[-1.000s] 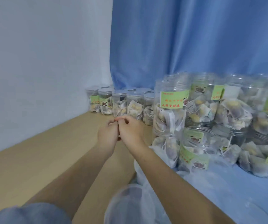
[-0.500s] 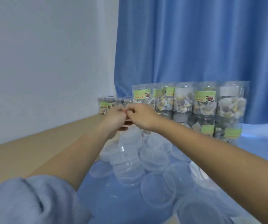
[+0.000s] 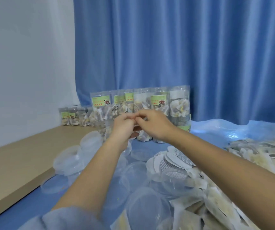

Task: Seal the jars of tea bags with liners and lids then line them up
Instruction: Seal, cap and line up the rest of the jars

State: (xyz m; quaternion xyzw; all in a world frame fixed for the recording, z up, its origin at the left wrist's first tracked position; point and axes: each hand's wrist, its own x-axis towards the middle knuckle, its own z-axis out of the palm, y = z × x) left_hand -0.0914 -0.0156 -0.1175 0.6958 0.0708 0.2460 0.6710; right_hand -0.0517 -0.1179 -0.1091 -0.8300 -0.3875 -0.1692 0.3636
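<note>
My left hand (image 3: 123,128) and my right hand (image 3: 153,125) meet at chest height, their fingertips pinched together on a thin piece too blurred to name. Right behind them stand stacked clear jars of tea bags (image 3: 179,103) with green labels. A row of shorter jars (image 3: 72,117) runs along the wall at the far left. White round liners (image 3: 175,157) lie fanned out below my right forearm. Clear plastic lids (image 3: 143,211) are scattered under both arms, and more lids (image 3: 70,161) are piled at the left.
Loose tea bags (image 3: 258,151) are heaped at the right and spill toward the bottom right. A blue plastic sheet (image 3: 216,130) covers the work surface. A wooden tabletop (image 3: 17,163) lies at the left, against a white wall. A blue curtain (image 3: 183,47) hangs behind.
The view has swung right and pulled back from the jars, bringing the lids, liners and loose tea bags into sight. Both hands stay pinched together in front of the jars.
</note>
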